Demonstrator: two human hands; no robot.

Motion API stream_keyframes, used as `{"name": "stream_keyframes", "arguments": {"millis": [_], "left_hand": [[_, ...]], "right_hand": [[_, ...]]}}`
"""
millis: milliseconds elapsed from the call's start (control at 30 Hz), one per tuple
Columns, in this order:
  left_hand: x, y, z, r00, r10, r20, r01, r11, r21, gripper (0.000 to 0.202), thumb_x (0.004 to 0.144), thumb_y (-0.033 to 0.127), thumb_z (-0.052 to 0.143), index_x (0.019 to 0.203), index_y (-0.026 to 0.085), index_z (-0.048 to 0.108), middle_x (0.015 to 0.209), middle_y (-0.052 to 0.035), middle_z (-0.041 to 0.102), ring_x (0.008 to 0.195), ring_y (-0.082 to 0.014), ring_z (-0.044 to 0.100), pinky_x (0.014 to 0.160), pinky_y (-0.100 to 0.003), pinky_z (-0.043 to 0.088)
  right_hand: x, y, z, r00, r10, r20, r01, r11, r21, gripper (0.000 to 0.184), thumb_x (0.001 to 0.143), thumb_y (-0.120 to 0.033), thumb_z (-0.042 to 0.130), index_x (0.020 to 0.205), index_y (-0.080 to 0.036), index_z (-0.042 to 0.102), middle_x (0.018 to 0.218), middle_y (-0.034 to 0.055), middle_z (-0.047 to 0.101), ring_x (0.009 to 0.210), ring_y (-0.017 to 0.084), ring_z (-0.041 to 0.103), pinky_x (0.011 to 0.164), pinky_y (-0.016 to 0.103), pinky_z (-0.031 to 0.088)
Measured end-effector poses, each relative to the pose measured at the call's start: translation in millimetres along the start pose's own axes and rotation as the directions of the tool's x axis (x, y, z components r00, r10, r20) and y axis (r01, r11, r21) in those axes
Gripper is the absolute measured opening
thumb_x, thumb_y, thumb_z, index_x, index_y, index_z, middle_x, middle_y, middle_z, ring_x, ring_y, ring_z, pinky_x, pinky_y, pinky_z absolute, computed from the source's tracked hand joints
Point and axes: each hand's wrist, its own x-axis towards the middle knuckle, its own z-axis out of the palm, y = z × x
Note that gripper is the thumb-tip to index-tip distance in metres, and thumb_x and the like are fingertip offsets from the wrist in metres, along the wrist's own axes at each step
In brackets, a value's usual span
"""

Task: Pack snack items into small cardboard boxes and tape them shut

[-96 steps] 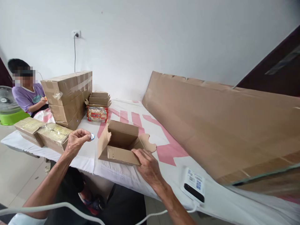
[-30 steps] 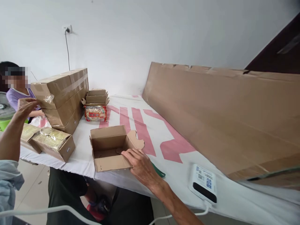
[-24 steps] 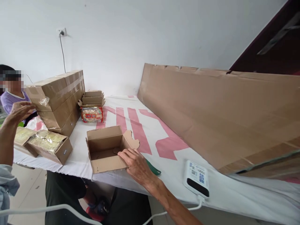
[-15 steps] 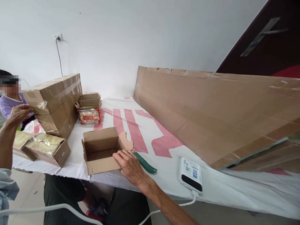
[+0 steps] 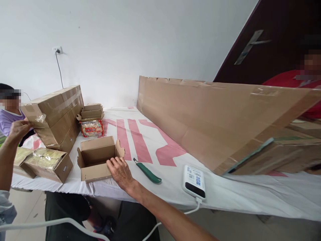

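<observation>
Cardboard box, oblong, open-topped, with wavy-edged flap, in grip of curled right hand; state of left hand unclear.

Illumination is soft and moderately bright; its direction cannot be determined. The wall is evenly lit; the door at upper right is dark. Clear tape at lower left shows glare. The open box, left of center, is shadowed inside. Wide-angle distortion slants the door. Pixelation masks small areas at the left and right edges.
</observation>
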Motion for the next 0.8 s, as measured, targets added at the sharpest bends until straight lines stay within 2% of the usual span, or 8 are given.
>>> {"name": "stream_keyframes", "arguments": {"millis": [100, 200, 333, 400, 500, 567, 700, 800], "left_hand": [[-10.1, 4.5, -8.6, 0.997, -0.029, 0.074, 0.029, 1.0, 0.0, 0.041, 0.077, 0.036, 0.069, 0.104, 0.006, 0.078, 0.086, -0.0086, 0.078, 0.082, -0.0234, 0.069, 0.076, -0.033, 0.06], [-36.1, 20.2, -20.8, 0.998, 0.007, -0.062, -0.002, 0.996, 0.086, 0.057, 0.077, 0.043, 0.064, 0.122, 0.01, 0.074, 0.12, -0.0149, 0.076, 0.118, -0.0344, 0.065, 0.104, -0.047, 0.055], [-113.4, 50.7, -16.8, 0.929, 0.322, -0.182, -0.322, 0.946, 0.03, 0.056, 0.082, 0.049, 0.055, 0.127, 0.02, 0.071, 0.143, -0.0135, 0.064, 0.137, -0.0375, 0.054, 0.116, -0.054, 0.045], [-164.8, 66.1, -0.1, 0.816, 0.566, 0.118, -0.553, 0.824, -0.126, 0.052, 0.087, 0.056, 0.054, 0.13, 0.03, 0.069, 0.131, -0.0084, 0.07, 0.129, -0.0337, 0.061, 0.114, -0.05, 0.049], [-230.0, 85.6, 36.8, 0.541, 0.696, 0.472, -0.715, 0.676, -0.177, 0.071, 0.078, 0.049, 0.073, 0.146, 0.039, 0.059, 0.145, -0.009, 0.066, 0.138, -0.0371, 0.056, 0.113, -0.051, 0.047], [-252.8, 94.5, 61.8, 0.484, 0.688, 0.54, -0.78, 0.62, -0.09, 0.074, 0.076, 0.033, 0.076, 0.148, 0.033, 0.058, 0.144, -0.0136, 0.065, 0.138, -0.0384, 0.056, 0.113, -0.051, 0.045], [-251.1, 102.1, 99.9, 0.556, 0.652, 0.515, -0.795, 0.599, 0.099, 0.041, 0.089, 0.019, 0.059, 0.128, 0.024, 0.068, 0.119, -0.0163, 0.072, 0.115, -0.0357, 0.066, 0.102, -0.049, 0.045], [-230.4, 103.6, 121.4, 0.62, 0.628, 0.47, -0.763, 0.622, 0.176, 0.029, 0.095, 0.014, 0.047, 0.11, 0.022, 0.071, 0.111, -0.0174, 0.07, 0.106, -0.0357, 0.065, 0.096, -0.049, 0.044]], "right_hand": [[5.9, -0.9, 1.8, 1.0, 0.003, 0.011, -0.003, 1.0, -0.002, 0.017, 0.103, -0.008, 0.053, 0.1, -0.02, 0.065, 0.092, 0.0068, 0.068, 0.088, 0.024, 0.055, 0.081, 0.037, 0.038], [12.4, -1.7, 2.4, 0.999, 0.006, 0.035, -0.007, 1.0, 0.016, 0.017, 0.103, -0.008, 0.053, 0.103, -0.019, 0.065, 0.094, 0.0078, 0.068, 0.089, 0.024, 0.056, 0.081, 0.037, 0.039], [30.4, -6.5, 5.4, 0.996, 0.045, 0.08, -0.048, 0.998, 0.039, 0.018, 0.102, -0.007, 0.052, 0.106, -0.018, 0.065, 0.098, 0.0094, 0.069, 0.092, 0.025, 0.057, 0.084, 0.039, 0.042], [45.6, -10.4, 8.5, 0.992, 0.079, 0.101, -0.084, 0.995, 0.051, 0.019, 0.101, -0.005, 0.051, 0.107, -0.017, 0.065, 0.098, 0.0109, 0.069, 0.094, 0.026, 0.058, 0.087, 0.041, 0.043], [68.0, -15.8, 11.5, 0.99, 0.087, 0.108, -0.095, 0.993, 0.072, 0.021, 0.098, -0.006, 0.055, 0.114, -0.014, 0.065, 0.104, 0.0127, 0.069, 0.096, 0.027, 0.058, 0.089, 0.042, 0.045], [73.9, -17.7, 10.3, 0.997, 0.036, 0.068, -0.043, 0.994, 0.097, 0.028, 0.098, -0.009, 0.056, 0.125, -0.015, 0.063, 0.116, 0.0132, 0.069, 0.105, 0.027, 0.058, 0.096, 0.042, 0.045], [51.4, -9.3, 2.4, 0.975, -0.079, -0.208, 0.116, 0.978, 0.174, 0.035, 0.103, -0.02, 0.054, 0.138, -0.017, 0.06, 0.139, 0.0147, 0.063, 0.131, 0.029, 0.05, 0.117, 0.049, 0.034], [16.3, 17.3, 0.2, 0.963, -0.021, -0.27, 0.074, 0.979, 0.19, 0.036, 0.099, -0.023, 0.063, 0.135, -0.016, 0.062, 0.134, 0.016, 0.064, 0.128, 0.031, 0.052, 0.116, 0.05, 0.035]]}}
